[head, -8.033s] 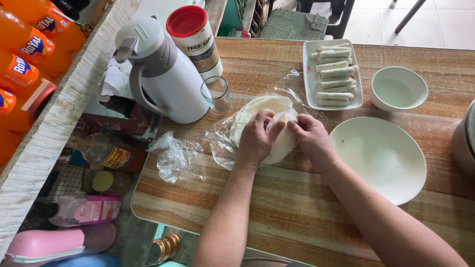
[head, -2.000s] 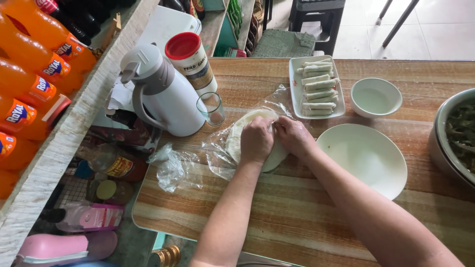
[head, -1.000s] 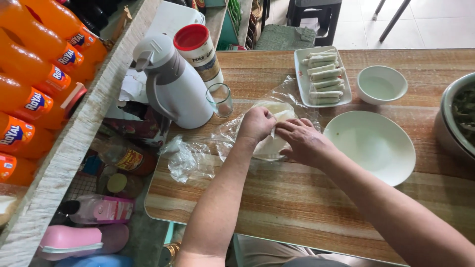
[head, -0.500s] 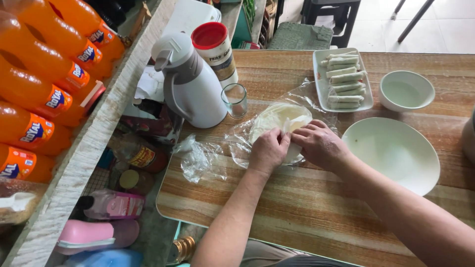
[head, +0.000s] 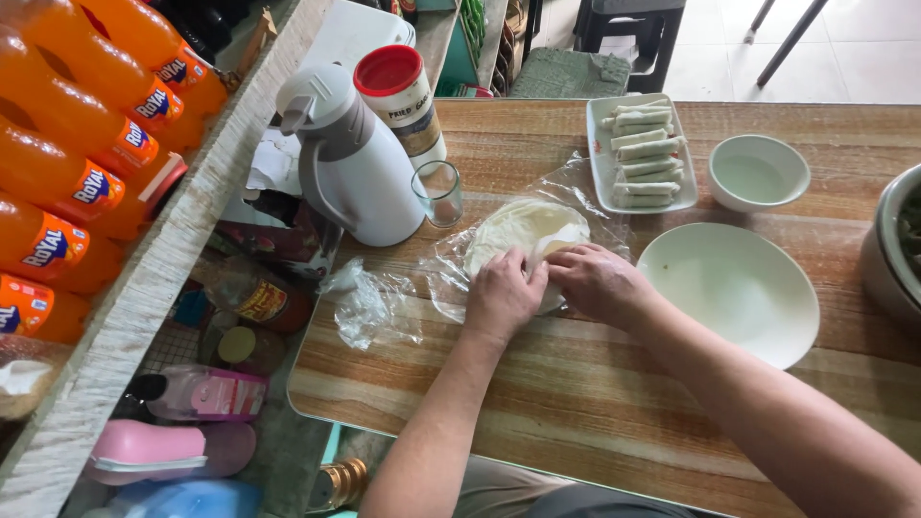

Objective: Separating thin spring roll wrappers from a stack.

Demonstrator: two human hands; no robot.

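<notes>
My left hand (head: 503, 295) and right hand (head: 597, 281) side by side, fingers curled down, pinching the near edge of the round pale thin wrapper stack (head: 523, 228), lying on clear crinkled plastic (head: 384, 297) on the wooden table (head: 576, 403), white empty plate (head: 729, 293) just right

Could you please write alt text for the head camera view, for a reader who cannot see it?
A person's left hand and right hand press on a stack of thin round wrappers lying on clear plastic on a wooden table. Beyond are a tray of finished rolls, an empty white plate, a small bowl and a white thermos jug.
</notes>
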